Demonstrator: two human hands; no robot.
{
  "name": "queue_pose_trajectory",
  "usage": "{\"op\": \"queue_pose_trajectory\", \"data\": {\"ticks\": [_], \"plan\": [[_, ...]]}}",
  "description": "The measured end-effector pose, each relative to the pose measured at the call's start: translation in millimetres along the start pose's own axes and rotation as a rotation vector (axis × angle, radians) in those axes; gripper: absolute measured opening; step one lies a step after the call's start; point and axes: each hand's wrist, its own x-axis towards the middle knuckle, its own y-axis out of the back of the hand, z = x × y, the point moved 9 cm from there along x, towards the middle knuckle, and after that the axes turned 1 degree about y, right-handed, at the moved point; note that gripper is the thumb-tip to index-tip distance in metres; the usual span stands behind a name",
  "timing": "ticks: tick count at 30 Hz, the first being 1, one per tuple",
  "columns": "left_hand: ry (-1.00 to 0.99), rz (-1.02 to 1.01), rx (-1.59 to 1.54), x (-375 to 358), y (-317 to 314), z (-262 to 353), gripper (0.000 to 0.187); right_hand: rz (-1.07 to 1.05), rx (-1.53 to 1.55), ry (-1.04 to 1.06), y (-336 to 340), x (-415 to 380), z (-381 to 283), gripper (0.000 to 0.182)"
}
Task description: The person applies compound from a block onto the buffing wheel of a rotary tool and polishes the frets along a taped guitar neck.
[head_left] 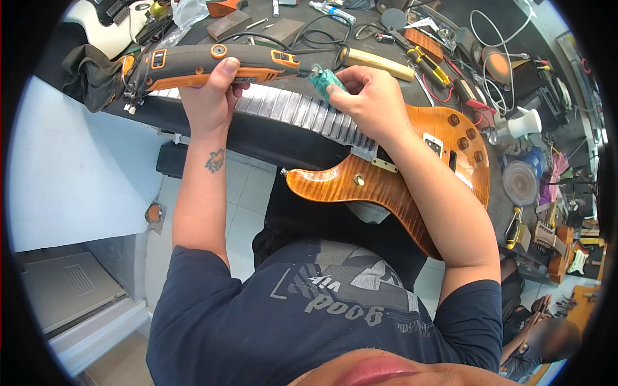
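My left hand [210, 96] grips a grey and orange rotary tool [193, 64] and holds it level above the guitar neck [290, 108]. The neck's frets show between strips of masking. My right hand [370, 100] pinches a small green block [326, 82] against the tool's tip. Under my right forearm lies the amber flamed electric guitar body [386, 183], resting on the dark workbench [270, 138].
Behind the guitar, the bench holds screwdrivers [430, 64], cables [322, 35], a wooden-handled tool [376, 63], a white cup [524, 122] and small parts. A dark cloth [93, 74] hangs at the left bench edge. Another person [547, 341] is at the lower right, beside guitar parts.
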Motion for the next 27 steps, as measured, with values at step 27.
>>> {"op": "queue_pose_trajectory", "data": {"ticks": [27], "plan": [[0.088,-0.003,0.040,28.6,7.6,0.2,0.020,0.090,0.033,0.034,5.4,1.2,7.2,0.041]]}}
